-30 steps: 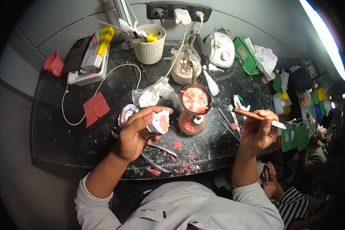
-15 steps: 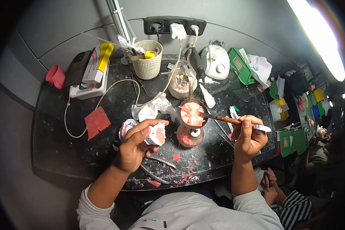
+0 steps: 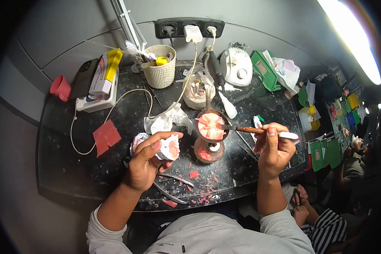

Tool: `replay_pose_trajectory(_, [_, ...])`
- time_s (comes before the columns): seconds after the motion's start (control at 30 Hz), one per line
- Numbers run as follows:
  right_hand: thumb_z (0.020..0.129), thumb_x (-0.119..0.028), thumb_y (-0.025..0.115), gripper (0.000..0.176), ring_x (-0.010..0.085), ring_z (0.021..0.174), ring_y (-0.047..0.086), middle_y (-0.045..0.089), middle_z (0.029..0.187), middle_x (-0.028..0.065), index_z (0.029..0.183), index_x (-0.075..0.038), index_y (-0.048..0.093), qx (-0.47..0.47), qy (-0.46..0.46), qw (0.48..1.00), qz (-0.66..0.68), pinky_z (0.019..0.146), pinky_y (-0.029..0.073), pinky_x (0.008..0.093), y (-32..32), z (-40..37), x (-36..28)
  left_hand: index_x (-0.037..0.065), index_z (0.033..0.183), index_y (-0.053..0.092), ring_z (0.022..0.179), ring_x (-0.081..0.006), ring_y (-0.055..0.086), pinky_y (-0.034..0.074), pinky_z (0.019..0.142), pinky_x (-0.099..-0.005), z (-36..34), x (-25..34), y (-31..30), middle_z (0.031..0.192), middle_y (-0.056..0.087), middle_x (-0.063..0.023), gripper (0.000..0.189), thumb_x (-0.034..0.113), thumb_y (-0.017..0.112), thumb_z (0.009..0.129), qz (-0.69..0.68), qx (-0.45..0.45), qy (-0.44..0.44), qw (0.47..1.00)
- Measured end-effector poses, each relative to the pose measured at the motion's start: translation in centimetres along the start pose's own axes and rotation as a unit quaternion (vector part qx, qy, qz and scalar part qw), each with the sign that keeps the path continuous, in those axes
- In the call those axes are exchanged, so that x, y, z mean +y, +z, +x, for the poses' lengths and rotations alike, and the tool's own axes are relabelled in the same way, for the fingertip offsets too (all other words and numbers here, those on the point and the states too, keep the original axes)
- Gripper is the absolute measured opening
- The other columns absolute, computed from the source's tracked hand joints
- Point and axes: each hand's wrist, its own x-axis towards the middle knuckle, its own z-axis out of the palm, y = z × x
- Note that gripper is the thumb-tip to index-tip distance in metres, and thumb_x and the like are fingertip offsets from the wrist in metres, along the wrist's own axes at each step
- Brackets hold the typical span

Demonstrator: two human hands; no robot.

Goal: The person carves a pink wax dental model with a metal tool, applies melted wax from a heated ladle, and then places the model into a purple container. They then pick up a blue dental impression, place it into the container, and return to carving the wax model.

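Observation:
A white plaster dental cast (image 3: 170, 148) with a pinkish patch sits in my left hand (image 3: 144, 163), fingers closed around it. My right hand (image 3: 276, 149) grips a wax knife (image 3: 245, 130) with a brown handle and a white end. Its metal blade rests in a round pan (image 3: 200, 133) of pink and pale wax pieces (image 3: 211, 122). The pan is over a small burner (image 3: 214, 147) whose base has pink wax on it. Another cast (image 3: 138, 141) lies partly hidden behind my left hand.
Metal pliers-like tool (image 3: 173, 195) and pink wax scraps (image 3: 194, 174) lie near the front edge. A pink wax sheet (image 3: 106, 137) is at left; crumpled paper (image 3: 167, 121) lies behind the left hand. A basket (image 3: 161, 74) and white machine (image 3: 237, 67) stand at the back. Another person's hands (image 3: 300, 203) show at lower right.
The view has shifted slightly. Both hands keep their holds, and the knife blade stays in the pan among the wax.

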Motion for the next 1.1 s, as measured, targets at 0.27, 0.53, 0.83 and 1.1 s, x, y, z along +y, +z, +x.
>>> replay_pose_trajectory(0.27, [0.102,-0.017,0.055,0.023,0.0121,0.044,0.051,0.064,0.073,0.0146,0.099,0.006,0.061,0.016,0.059,0.994,0.088,0.042,0.039,0.0221,-0.8,0.6,-0.7,-0.012,0.132,0.052,0.063,-0.0115,0.051,0.036,0.051,-0.0226,0.0,-0.1,0.0,0.081,0.058,-0.006,0.076,0.052,0.053,0.091,-0.001,0.001,-0.011,1.0])
replay_pose_trajectory(0.53, [0.1,-0.013,0.058,0.019,0.0108,0.05,0.055,0.064,0.086,0.0163,0.098,0.006,0.06,-0.024,-0.065,0.995,0.077,0.041,0.044,0.0215,-1.4,-0.7,-0.8,-0.008,0.139,0.049,0.075,-0.0079,0.057,0.039,0.056,-0.0186,0.1,-0.4,-0.5,0.097,0.063,-0.0075,0.069,0.037,0.052,0.087,-0.011,-0.068,-0.037,0.997])
replay_pose_trajectory(0.83, [0.099,-0.017,0.061,0.022,0.0128,0.057,0.055,0.062,0.085,0.0152,0.095,0.005,0.059,-0.028,-0.082,0.996,0.028,0.042,0.045,0.0209,-1.3,-1.2,-1.3,-0.007,0.148,0.037,0.097,-0.012,0.059,0.045,0.082,-0.0235,-0.2,-0.3,0.1,0.113,0.062,-0.0118,0.076,0.019,0.064,0.083,-0.035,-0.135,-0.061,0.988])
replay_pose_trajectory(1.1, [0.1,-0.023,0.061,0.028,0.0152,0.059,0.055,0.06,0.081,0.0136,0.097,0.004,0.059,-0.052,-0.102,0.993,-0.011,0.046,0.044,0.0231,-1.2,-1.5,-1.5,-0.003,0.152,0.032,0.11,-0.0158,0.057,0.043,0.097,-0.0282,-0.4,-0.5,0.2,0.123,0.061,-0.0165,0.078,0.01,0.067,0.083,-0.022,-0.146,-0.059,0.987])
